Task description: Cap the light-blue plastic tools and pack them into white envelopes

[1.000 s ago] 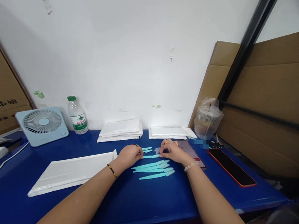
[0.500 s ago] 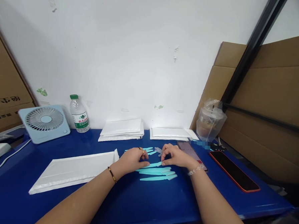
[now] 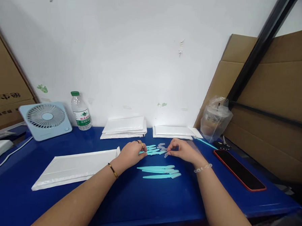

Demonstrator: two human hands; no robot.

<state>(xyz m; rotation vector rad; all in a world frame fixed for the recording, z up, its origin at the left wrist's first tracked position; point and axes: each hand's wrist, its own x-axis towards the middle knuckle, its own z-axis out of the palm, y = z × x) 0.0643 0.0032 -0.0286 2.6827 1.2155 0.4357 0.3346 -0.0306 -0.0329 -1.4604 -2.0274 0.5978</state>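
Both my hands rest on the blue table (image 3: 146, 200). My left hand (image 3: 132, 153) is curled, its fingertips pinching one end of a teal plastic razor (image 3: 154, 152). My right hand (image 3: 183, 150) pinches a small clear cap (image 3: 166, 155) at that razor's other end. More loose teal razors and clear caps (image 3: 161, 146) lie just behind it. A row of teal razors (image 3: 160, 171) lies in front of my hands.
A large white padded envelope (image 3: 74, 168) lies left of my hands. Two envelope stacks (image 3: 125, 126) sit by the wall. A small fan (image 3: 46, 119) and water bottle (image 3: 80, 112) stand at back left. A bagged drink cup (image 3: 215, 119) and a red-cased phone (image 3: 239, 170) are right.
My hands lifted one razor off the row in front and brought it back toward the loose pile. The camera has tilted slightly.
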